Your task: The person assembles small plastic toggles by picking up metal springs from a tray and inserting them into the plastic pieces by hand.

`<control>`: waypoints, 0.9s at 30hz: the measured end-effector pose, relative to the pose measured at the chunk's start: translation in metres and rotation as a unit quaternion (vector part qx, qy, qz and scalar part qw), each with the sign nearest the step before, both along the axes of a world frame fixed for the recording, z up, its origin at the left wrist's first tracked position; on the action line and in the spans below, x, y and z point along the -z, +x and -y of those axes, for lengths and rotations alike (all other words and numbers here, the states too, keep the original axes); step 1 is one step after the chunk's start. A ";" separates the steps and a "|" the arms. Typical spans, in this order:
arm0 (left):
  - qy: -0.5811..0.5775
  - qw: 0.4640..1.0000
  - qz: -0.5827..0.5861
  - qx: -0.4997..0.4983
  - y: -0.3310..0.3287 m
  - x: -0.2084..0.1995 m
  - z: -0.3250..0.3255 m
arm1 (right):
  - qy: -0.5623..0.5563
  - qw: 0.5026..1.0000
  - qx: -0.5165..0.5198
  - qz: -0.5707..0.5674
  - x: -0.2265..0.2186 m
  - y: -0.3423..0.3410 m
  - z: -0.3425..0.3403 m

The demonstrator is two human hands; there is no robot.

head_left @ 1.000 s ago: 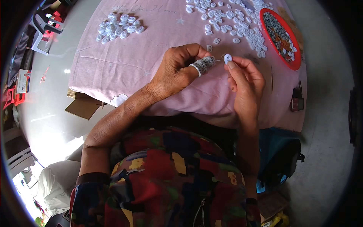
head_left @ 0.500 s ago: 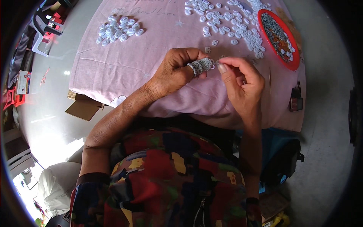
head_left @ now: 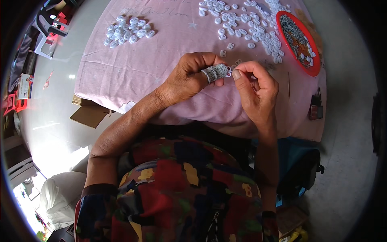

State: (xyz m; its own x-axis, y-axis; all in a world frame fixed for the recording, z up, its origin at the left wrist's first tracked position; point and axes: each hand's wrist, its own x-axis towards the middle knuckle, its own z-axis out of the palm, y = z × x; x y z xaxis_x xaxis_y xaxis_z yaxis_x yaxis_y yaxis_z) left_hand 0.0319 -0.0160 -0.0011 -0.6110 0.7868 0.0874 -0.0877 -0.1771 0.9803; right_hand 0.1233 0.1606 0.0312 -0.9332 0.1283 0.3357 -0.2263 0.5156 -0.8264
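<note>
my left hand (head_left: 195,75), thumb in a speckled grey knitted sleeve (head_left: 216,72), has its grip pinched on a small white plastic piece (head_left: 229,72) above the pink cloth-covered bench (head_left: 169,44). at its right edge, my right hand (head_left: 259,89) nearly closes thumb and forefinger; i cannot tell what they hold.

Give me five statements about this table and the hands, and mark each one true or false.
1. The left hand wears a grey finger cover. True.
2. The red tray lies left of both hands. False: the red tray is to their right.
3. A pile of white pieces sits at the upper left of the pink cloth. True.
4. The right hand lies flat. False: the right hand is curled, its fingertips near the left's.
5. The red tray holds grey parts. True.
</note>
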 end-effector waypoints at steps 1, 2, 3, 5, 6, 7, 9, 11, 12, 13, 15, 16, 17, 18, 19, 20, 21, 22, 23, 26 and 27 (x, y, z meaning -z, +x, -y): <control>0.000 1.000 0.005 0.000 -0.001 0.002 0.001 | 0.005 1.000 0.004 -0.014 0.002 -0.001 0.002; 0.001 1.000 0.010 0.000 -0.001 0.002 0.001 | 0.005 1.000 0.003 -0.014 0.005 -0.002 0.003; 0.002 1.000 0.011 0.001 -0.001 0.002 0.001 | -0.009 1.000 0.006 -0.024 0.010 -0.002 0.004; -0.002 0.999 0.054 -0.001 0.000 0.001 0.001 | -0.022 0.999 0.010 -0.033 0.013 -0.003 0.006; -0.002 0.999 0.054 -0.002 0.000 -0.001 0.002 | -0.015 0.999 0.012 -0.049 0.014 -0.004 0.009; 0.004 0.997 0.078 -0.005 -0.001 -0.003 0.003 | -0.008 0.998 0.014 -0.065 0.014 -0.004 0.011; 0.010 0.995 0.101 -0.006 -0.001 -0.004 0.004 | -0.001 0.996 0.014 -0.087 0.019 -0.007 0.012; -0.002 0.996 0.087 0.002 -0.001 -0.003 0.004 | 0.006 0.994 0.015 -0.111 0.020 -0.007 0.013; -0.002 0.996 0.085 0.003 -0.001 -0.003 0.005 | 0.005 0.995 0.015 -0.101 0.019 -0.006 0.014; -0.006 0.996 0.086 0.000 -0.001 -0.004 0.006 | 0.004 0.996 0.016 -0.092 0.019 -0.006 0.014; -0.009 0.996 0.083 -0.001 0.000 -0.004 0.005 | 0.002 0.996 0.016 -0.093 0.022 -0.005 0.013; -0.008 0.996 0.091 -0.009 0.000 -0.003 0.004 | 0.000 0.996 0.016 -0.091 0.024 -0.005 0.012; -0.006 0.995 0.098 -0.017 -0.001 -0.002 0.003 | 0.001 0.995 0.018 -0.095 0.024 -0.005 0.008; -0.006 0.995 0.095 -0.017 -0.002 0.001 0.002 | -0.062 0.997 0.018 -0.030 0.022 -0.006 0.001; -0.010 0.996 0.087 -0.034 -0.003 0.003 0.001 | -0.126 0.991 0.017 0.034 0.020 -0.007 -0.005; -0.013 0.995 0.079 -0.051 -0.005 0.005 0.000 | -0.163 0.986 0.028 0.024 0.015 -0.008 -0.010; -0.014 0.995 0.078 -0.052 -0.006 0.004 0.001 | -0.164 0.986 0.027 0.023 0.014 -0.006 -0.017; -0.004 0.994 0.100 -0.047 -0.007 0.003 0.003 | -0.035 0.996 0.067 0.041 0.013 -0.005 -0.027; 0.005 0.992 0.122 -0.043 -0.007 0.001 0.004 | 0.093 0.988 0.106 0.059 0.013 -0.006 -0.033; 0.001 0.994 0.086 -0.061 -0.002 0.004 0.000 | 0.185 0.978 0.093 0.005 0.018 -0.004 -0.024; 0.003 0.995 0.081 -0.060 -0.003 0.007 0.000 | 0.248 0.965 0.085 -0.009 0.018 -0.005 -0.022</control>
